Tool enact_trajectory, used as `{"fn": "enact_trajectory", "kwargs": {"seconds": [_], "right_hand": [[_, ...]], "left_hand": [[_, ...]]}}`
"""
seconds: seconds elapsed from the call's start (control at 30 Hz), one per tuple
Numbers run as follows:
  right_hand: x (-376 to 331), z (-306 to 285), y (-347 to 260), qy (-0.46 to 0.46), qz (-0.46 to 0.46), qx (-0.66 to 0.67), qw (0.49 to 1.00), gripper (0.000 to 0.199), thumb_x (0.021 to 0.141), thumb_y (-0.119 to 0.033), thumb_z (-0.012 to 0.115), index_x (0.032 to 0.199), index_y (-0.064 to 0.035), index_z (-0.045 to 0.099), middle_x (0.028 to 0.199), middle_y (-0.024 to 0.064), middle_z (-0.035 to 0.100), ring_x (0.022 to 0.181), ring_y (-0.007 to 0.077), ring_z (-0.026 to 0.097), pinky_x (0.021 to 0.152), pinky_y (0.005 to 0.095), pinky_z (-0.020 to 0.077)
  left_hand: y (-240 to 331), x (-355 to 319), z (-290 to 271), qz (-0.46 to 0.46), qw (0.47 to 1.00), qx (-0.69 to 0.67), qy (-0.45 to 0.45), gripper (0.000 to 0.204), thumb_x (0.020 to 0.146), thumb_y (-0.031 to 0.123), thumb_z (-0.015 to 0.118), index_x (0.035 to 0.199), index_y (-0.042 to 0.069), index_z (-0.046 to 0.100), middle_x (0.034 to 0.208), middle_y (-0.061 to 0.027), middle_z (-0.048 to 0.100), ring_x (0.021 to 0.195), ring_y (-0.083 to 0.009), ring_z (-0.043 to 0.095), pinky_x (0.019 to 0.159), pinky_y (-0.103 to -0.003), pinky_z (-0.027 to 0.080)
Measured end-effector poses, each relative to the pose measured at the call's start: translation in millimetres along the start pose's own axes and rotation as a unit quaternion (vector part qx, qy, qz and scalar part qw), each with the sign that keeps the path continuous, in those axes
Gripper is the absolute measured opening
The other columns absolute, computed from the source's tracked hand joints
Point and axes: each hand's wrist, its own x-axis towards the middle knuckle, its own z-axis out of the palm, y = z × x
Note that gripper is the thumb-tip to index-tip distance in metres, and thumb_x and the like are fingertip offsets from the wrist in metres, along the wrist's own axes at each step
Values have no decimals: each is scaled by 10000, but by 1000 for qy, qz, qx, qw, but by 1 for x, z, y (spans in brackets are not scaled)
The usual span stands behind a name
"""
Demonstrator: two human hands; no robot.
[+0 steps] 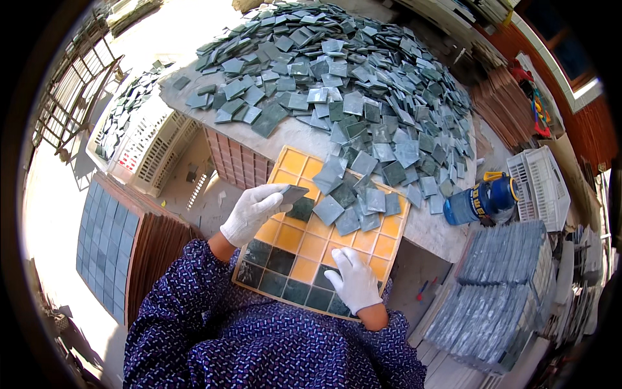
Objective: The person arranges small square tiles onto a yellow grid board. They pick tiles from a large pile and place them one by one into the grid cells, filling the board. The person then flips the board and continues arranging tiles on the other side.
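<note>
While the left hand (253,211) pinches one dark tile (295,194) between thumb and fingers over the yellow tray (311,249), the right hand (355,282) lies low over the tray's near right part, palm down, thumb held apart from the fingers. Whether anything sits under its palm I cannot tell.

The tray is tilted, its near edge against the person's lap and its far part by the bench (446,241). Dark tiles fill the near row as far as the right hand lets it be seen, with more in the row behind; between those, one yellow square is bare. Another tile (301,209) lies in the grid just beyond the left hand. A loose heap (350,202) covers the tray's far right squares, next to the large pile (337,71) on the bench.

To seat a tile well, I would hold it by its edges, line its sides up with the raised ridges, lower one edge first and press until it lies flat. The right hand could best steady the tray and keep the heap from sliding down the slope. A corner caught on a ridge would probably leave the tile rocking.
</note>
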Motion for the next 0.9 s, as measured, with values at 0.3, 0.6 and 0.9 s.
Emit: {"fn": "enact_trajectory", "kwargs": {"seconds": [0.3,0.6,0.9], "right_hand": [[91,10,3,115,-17,-43,992,531,758,-257,740,1202,-60,525,1171,162,530,1036,339,572,863,422,489],[59,-3,30,-34,172,560,810,316,941,-190,531,1159,35,576,912,78,642,682,117,643,585,246,513],[16,30,-5,9,-49,135,990,280,833,-176,662,1088,-68,615,1038,125,606,923,332,613,790,402,502]], "left_hand": [[-9,17,24,243,733,635,12,554,678,175,766,1184,69,565,1183,-121,560,1108,-320,524,941,-395,454],[-12,25,5,186,721,662,-85,585,666,199,771,1198,81,559,1161,-124,546,1109,-323,506,916,-411,452],[-10,-13,1,165,761,607,-160,564,692,196,752,1199,60,545,1153,-146,537,1078,-333,532,914,-413,460]]}}
